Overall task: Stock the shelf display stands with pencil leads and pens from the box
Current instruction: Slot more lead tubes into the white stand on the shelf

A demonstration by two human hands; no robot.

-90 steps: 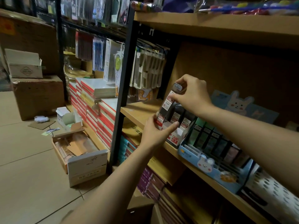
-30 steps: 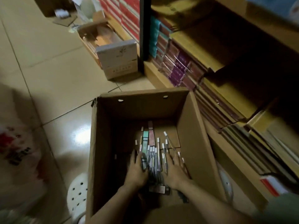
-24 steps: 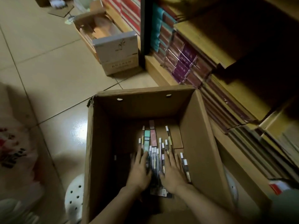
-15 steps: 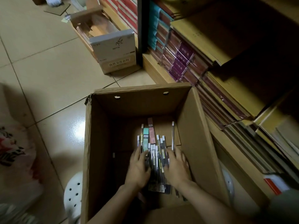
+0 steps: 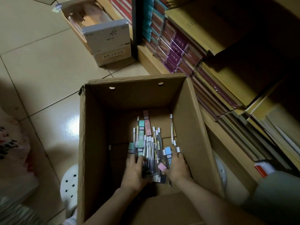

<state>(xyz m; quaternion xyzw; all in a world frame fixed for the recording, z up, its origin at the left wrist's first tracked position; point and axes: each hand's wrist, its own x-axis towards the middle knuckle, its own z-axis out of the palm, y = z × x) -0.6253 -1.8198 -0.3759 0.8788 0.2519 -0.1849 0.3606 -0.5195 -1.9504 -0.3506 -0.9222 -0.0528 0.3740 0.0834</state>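
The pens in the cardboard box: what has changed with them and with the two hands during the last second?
Both hands slid back toward the near end of the pens and closed in, the left hand and right hand now bunching them from either side. One pen now lies apart by the right wall, and blue and pink pieces show beside the right hand. No firm grip shows yet. The cardboard box stayed in place.

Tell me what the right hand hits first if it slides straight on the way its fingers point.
Probably the white-capped pens just beyond the right hand, then the lone clear pen; depth is uncertain.
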